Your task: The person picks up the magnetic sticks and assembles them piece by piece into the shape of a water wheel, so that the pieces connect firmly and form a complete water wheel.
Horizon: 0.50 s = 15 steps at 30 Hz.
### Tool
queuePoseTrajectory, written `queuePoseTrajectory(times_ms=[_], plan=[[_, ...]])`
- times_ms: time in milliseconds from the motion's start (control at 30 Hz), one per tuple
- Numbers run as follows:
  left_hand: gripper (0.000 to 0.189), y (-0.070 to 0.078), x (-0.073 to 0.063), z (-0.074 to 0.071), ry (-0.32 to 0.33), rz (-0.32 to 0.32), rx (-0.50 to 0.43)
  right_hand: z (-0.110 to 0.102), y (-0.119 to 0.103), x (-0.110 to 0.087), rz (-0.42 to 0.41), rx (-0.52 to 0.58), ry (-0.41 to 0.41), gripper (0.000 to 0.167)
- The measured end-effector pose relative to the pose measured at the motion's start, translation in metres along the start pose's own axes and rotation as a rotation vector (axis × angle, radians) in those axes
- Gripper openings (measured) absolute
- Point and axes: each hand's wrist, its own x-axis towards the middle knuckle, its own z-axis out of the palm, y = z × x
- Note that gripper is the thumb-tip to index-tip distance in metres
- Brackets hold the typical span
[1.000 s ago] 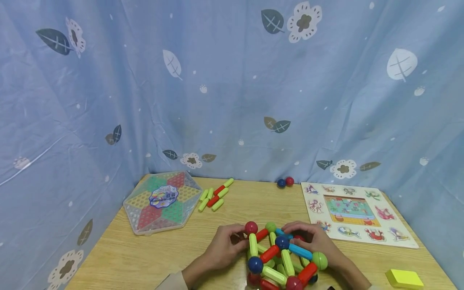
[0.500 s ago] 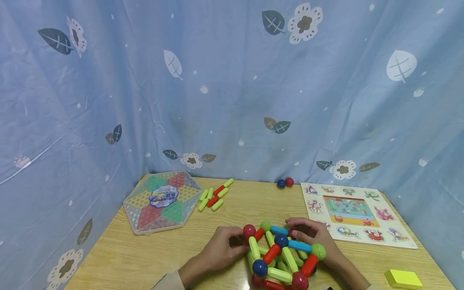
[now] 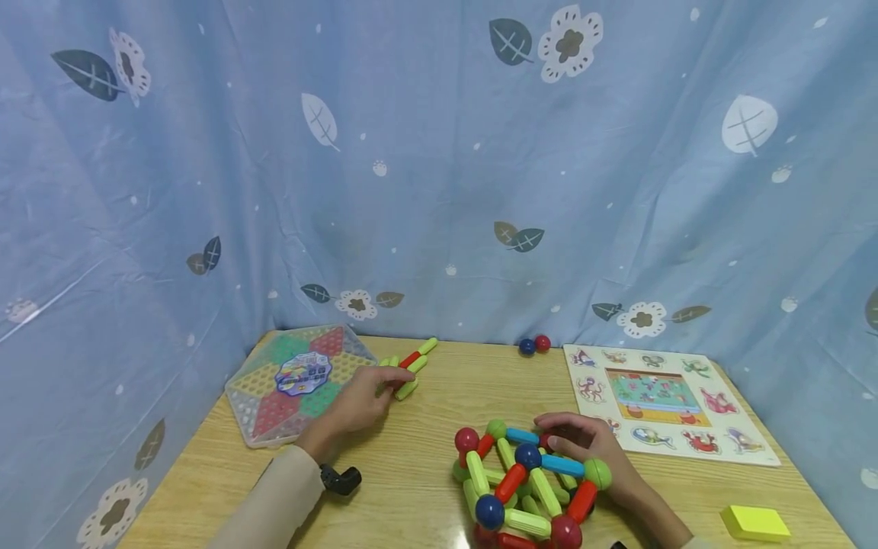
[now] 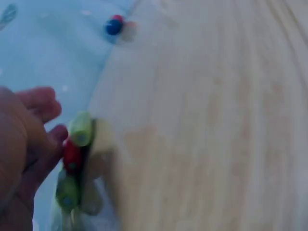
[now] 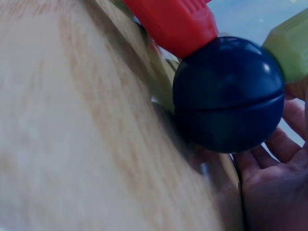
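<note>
- Bearings are read in the head view, 12 o'clock toward the curtain [image 3: 439,191].
- Rods [image 3: 418,364]: loose green and red pieces, grouped on the table [image 3: 425,488] between 10 and 11 o'clock of the frame.
- Governing relation: the rods lie at about 2 o'clock from the left hand [image 3: 363,398], at its fingertips. Their long axes run roughly from between 7 and 8 to between 1 and 2 o'clock. The left hand is clearly nearer; the right is well apart.
- Left grip: fingers reach down over the near rods and partly hide them. Left wrist view is blurred; whether a rod is pinched cannot be told.
- Right hand [image 3: 600,450]: at 2 o'clock of the frame [image 3: 544,492]. Its grip is grasping the frame, thumb and fingers curled about a red ball [image 3: 546,441] at 1 o'clock.
- Frame: rods and balls joined, resting on the table, at 4 o'clock from the left hand.
- Two spare balls [image 3: 527,347]: 12 o'clock of the frame, side by side at the far edge.
</note>
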Motion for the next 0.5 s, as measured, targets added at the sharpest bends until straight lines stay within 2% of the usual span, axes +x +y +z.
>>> queuePoseTrajectory(times_ms=[100,167,233,333,400,433,500], plan=[[0.044,0.000,0.005,0.002,-0.067,0.132,0.195,0.000,0.001,0.000,0.001,-0.005,-0.002,0.026],[0.044,0.004,0.007,0.004,-0.099,0.210,0.279,0.000,0.003,0.000,-0.003,-0.015,-0.002,0.026],[0.041,0.008,0.008,0.006,-0.122,0.248,0.337,-0.001,0.003,0.000,-0.004,-0.020,0.002,0.026],[0.030,0.014,0.010,0.008,-0.131,0.239,0.384,-0.001,0.004,0.000,0.002,-0.026,0.004,0.026],[0.024,0.018,0.009,0.011,-0.105,0.198,0.360,-0.001,0.005,0.000,0.018,-0.019,0.006,0.025],[0.022,0.023,0.009,0.013,-0.082,0.157,0.308,-0.002,0.005,0.000,0.021,-0.023,0.004,0.025],[0.024,0.036,0.007,0.018,-0.038,0.053,0.102,-0.002,0.005,0.000,0.017,-0.033,0.002,0.025]])
